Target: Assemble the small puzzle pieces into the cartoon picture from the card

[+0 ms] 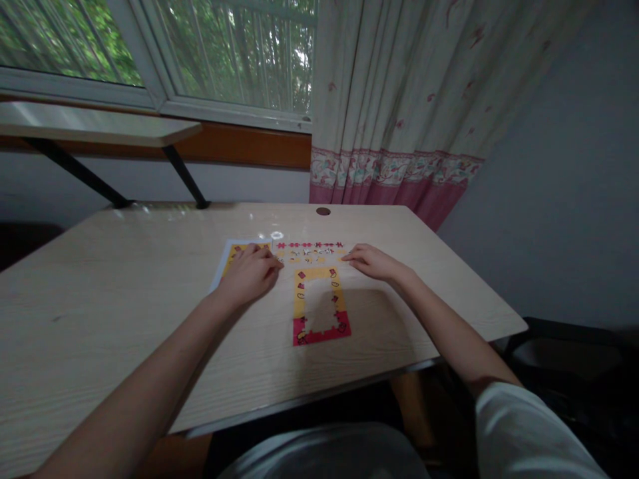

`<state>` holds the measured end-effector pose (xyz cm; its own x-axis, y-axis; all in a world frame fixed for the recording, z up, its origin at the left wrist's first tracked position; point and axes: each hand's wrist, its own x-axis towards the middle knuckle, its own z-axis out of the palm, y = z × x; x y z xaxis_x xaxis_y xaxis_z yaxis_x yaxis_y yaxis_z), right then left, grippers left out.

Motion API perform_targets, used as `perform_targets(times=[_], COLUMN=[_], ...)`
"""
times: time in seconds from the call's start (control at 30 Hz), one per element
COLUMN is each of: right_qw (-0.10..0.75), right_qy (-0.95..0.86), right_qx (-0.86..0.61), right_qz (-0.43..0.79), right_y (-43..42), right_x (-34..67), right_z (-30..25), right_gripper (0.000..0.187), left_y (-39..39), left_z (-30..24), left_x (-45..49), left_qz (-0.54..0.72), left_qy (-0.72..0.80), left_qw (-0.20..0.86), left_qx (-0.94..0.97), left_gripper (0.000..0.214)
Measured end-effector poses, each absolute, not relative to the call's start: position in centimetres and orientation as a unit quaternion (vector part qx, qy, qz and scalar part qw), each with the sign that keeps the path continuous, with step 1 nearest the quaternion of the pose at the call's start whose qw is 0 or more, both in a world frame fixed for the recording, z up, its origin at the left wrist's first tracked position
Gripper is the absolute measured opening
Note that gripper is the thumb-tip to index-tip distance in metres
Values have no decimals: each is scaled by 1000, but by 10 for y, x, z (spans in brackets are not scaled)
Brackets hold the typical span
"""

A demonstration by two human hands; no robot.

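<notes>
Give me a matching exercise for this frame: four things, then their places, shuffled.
Things:
1. left hand
2. right hand
3. puzzle frame
4. round hole

Places:
A. near the far edge of the desk
B. on the sheet with the pale border
C. between the two hands, nearer the person
D. flat on the desk, right of the patterned strip

Pairs: 1-B; 2-D; 3-C; 4-A
</notes>
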<state>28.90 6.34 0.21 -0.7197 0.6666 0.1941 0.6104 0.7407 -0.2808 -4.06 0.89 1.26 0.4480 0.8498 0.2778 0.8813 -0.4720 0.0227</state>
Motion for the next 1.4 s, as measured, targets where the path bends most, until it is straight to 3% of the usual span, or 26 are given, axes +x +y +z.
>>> perform_targets(times=[0.7, 0.93, 1.03, 1.2, 1.4], right_qw=[168, 182, 193, 259, 342], right_qy=[-903, -912, -910, -894, -872], right_qx=[-388, -358, -352, -357, -343], right_qz=[72, 88, 105, 84, 67], right_y=[62, 58, 49, 28, 7], right_x=[297, 287, 275, 239, 208], right_z=[17, 14, 13, 12, 4], right_gripper=[22, 21, 20, 20, 18], left_y=[45, 52, 43, 17, -5], left_z=[9, 10, 16, 32, 27], left_x=[-20, -20, -19, -11, 1], left_qz=[-121, -147, -213, -338, -363], left_qy=[-513, -488, -494, -507, -506], left_qw=[41, -24, -105, -347, -457], left_qx=[-849, -860, -837, -713, -635], left_gripper=[28, 21, 19, 14, 20])
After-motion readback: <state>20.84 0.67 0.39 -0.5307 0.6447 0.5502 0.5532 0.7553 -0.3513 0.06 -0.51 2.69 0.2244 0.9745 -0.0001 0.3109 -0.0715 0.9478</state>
